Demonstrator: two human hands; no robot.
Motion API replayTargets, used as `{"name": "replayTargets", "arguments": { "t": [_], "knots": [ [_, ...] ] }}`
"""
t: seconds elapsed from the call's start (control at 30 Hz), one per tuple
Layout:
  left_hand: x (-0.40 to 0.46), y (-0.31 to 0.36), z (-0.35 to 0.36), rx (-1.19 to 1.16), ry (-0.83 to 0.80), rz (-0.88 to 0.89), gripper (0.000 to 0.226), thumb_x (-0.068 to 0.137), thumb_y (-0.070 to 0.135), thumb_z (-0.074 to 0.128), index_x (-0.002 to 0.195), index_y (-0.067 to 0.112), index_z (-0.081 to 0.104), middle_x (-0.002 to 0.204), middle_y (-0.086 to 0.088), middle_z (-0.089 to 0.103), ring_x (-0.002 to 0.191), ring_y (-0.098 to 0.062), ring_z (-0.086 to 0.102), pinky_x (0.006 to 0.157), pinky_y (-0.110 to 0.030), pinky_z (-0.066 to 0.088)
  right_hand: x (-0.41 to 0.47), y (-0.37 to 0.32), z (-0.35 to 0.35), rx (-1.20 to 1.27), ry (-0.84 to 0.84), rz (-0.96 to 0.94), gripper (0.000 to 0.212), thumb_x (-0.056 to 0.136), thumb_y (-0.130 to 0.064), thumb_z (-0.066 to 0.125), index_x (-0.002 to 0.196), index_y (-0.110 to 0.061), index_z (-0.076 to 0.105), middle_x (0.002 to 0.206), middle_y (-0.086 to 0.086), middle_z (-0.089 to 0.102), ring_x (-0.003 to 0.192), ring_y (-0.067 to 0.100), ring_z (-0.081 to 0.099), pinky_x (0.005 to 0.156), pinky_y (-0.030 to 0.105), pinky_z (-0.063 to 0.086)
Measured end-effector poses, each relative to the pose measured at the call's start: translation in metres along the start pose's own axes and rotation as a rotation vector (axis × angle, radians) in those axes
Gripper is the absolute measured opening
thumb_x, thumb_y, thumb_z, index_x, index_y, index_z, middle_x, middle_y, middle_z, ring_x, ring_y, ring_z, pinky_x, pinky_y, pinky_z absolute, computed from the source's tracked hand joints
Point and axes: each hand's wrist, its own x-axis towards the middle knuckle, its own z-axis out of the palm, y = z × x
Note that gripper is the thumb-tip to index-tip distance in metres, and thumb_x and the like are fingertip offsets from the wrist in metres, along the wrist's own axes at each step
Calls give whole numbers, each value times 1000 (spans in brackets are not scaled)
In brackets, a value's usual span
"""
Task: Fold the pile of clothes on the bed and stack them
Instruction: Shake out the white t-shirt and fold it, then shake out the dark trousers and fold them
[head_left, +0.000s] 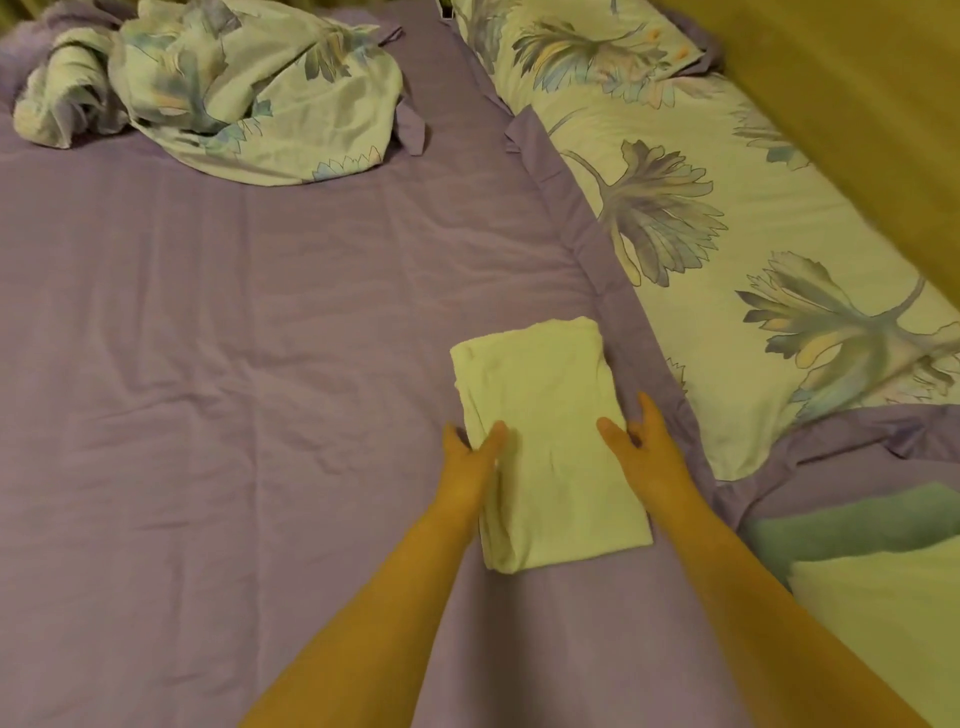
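Dim indoor light, warm yellow-green cast over whole frame. Soft, diffuse; source not visible. Faint shadow under left hand (470, 457) on folded pale cloth (550, 441). No glare. Overall softness, slight motion blur on fingers. Wide-angle bending at edges, bed sheet (234, 338) lines curved. Near right corner out of focus.

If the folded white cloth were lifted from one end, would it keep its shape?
Probably not. The white cloth looks thin and soft, with rounded, wrinkled edges, so it would likely droop and unfold. It seems light. Both hands, left and right, flank it, suggesting two-sided support suits it.
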Motion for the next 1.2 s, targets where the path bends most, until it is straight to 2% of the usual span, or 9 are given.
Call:
{"name": "replayTargets", "arguments": {
  "t": [0.07, 0.17, 0.27, 0.37, 0.47, 0.53, 0.63, 0.87, 1.2],
  "knots": [
    [-1, -18, -2, 183, 2, -40, 87, 84, 31, 71, 146, 8, 15, 144, -1, 38, 126, -25, 45, 102, -39, 43, -4, 19, 2, -104, -60, 98, 83, 90, -28, 63, 152, -17, 8, 149, 8, 37, 134, 27, 38, 105, 37, 36],
    [-13, -45, -4, 461, -72, 53, 89, 83, 26, 73, 147, 16, 12, 134, 6, 43, 107, -12, 48, 84, -26, 44, -17, 47, 4, -342, -55, 49, 86, 88, -21, 67, 152, -11, 9, 155, 11, 25, 140, 29, 27, 110, 38, 28],
    [-26, -65, -4, 443, -44, 3, 85, 90, 28, 64, 151, 23, 5, 113, 9, 55, 72, -15, 66, 60, -27, 54, -30, 57, 11, -459, 16, 21, 79, 89, -23, 65, 150, -9, 17, 152, 14, 26, 138, 31, 28, 107, 39, 30],
    [-41, -79, -7, 384, 23, -62, 72, 95, 29, 57, 151, 23, 13, 105, 1, 57, 47, -13, 59, 49, -28, 54, -44, 57, 13, -430, 37, 48, 71, 89, -15, 64, 148, -7, 25, 148, 16, 33, 133, 32, 36, 103, 39, 36],
    [-61, -81, -16, 394, 67, -121, 55, 97, 25, 53, 145, 14, 31, 113, -10, 60, 50, -11, 60, 57, -29, 55, -70, 55, 6, -229, 103, 182, 64, 86, -13, 67, 141, -5, 37, 135, 18, 49, 110, 28, 56, 82, 30, 49],
    [-81, -80, -24, 479, 63, -135, 43, 96, 23, 54, 136, 11, 44, 120, -11, 61, 73, -19, 66, 73, -34, 56, -96, 51, 11, -202, 67, 321, 63, 87, -14, 65, 142, -5, 35, 127, 19, 55, 102, 29, 59, 71, 27, 46],
    [-117, -75, -41, 656, 21, -127, 35, 95, 28, 54, 128, 15, 53, 124, -6, 61, 104, -22, 61, 79, -23, 46, -137, 44, 31, -334, -107, 377, 57, 89, -10, 63, 140, -3, 38, 130, 20, 54, 115, 33, 54, 87, 34, 43],
    [-207, -67, -103, 864, -39, -261, 48, 95, 42, 51, 135, 16, 47, 131, -7, 55, 116, -25, 56, 96, -34, 46, -228, 10, 65, -504, -309, 186, 40, 91, -15, 60, 130, -8, 52, 133, 12, 55, 120, 26, 54, 98, 41, 43],
    [-370, -85, -243, 767, 145, -232, 39, 96, 34, 51, 130, 13, 52, 115, -11, 63, 101, -25, 63, 79, -30, 48, -376, -41, 167, -625, -593, -52, 34, 91, -10, 54, 124, -8, 57, 119, 12, 64, 109, 25, 59, 89, 27, 43]
  ]
}}
